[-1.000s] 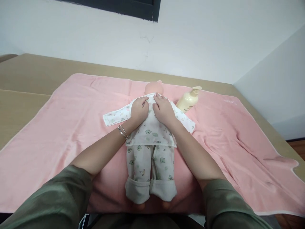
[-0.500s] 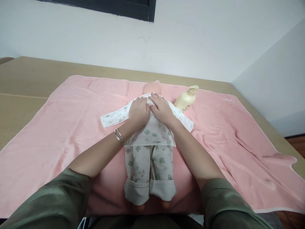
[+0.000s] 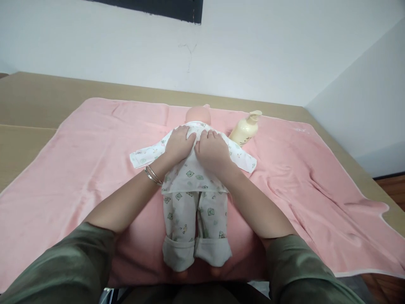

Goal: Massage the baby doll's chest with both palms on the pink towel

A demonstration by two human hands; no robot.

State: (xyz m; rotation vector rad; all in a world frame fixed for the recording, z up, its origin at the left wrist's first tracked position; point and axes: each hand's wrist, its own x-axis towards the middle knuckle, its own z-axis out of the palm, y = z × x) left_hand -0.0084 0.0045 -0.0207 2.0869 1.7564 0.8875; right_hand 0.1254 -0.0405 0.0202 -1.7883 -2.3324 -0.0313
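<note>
A doll (image 3: 198, 115) in a white printed top (image 3: 193, 179) and matching trousers (image 3: 211, 213) with turned-up cuffs lies on a pink blanket (image 3: 126, 126), its sleeves spread to both sides and its head away from me. My left hand (image 3: 179, 144) rests on the left side of the upper top, thumb apart from the fingers. On the right side of the top lies my right hand (image 3: 213, 150), its palm down and its fingers pointing to the doll's head. Neither hand holds anything.
A cream pump bottle (image 3: 245, 130) leans on the blanket beside the doll's right-hand sleeve. The wooden table (image 3: 41, 93) shows around the blanket's edges. Behind it rises a white wall (image 3: 126, 46) with a dark frame (image 3: 177, 9) at the top.
My right hand has moved a little back toward me on the top, and my left thumb has spread from its fingers. The whole view has shifted slightly.
</note>
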